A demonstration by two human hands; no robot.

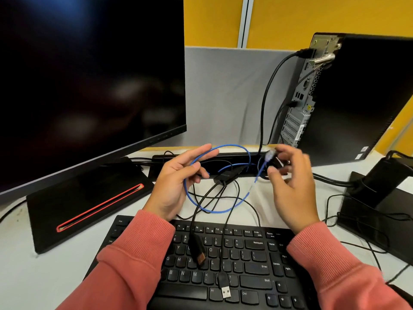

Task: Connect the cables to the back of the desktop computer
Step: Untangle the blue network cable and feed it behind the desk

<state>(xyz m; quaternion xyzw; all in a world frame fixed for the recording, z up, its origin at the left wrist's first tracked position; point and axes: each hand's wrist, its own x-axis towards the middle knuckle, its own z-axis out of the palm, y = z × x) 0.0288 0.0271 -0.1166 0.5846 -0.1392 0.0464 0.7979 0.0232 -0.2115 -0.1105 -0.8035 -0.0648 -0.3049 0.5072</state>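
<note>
Now: left hand [176, 182] grips blue cable [214, 210] loop; right hand [290, 182] pinches its plug [269, 155].

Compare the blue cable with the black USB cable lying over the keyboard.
The blue cable is coiled in a loop and held up between both hands; the USB cable runs in a fairly straight line down across the keyboard.
The blue cable's clear plug is pinched by the right hand; the USB cable's metal plug lies free on the keys.
Both are unplugged at these ends.
</note>
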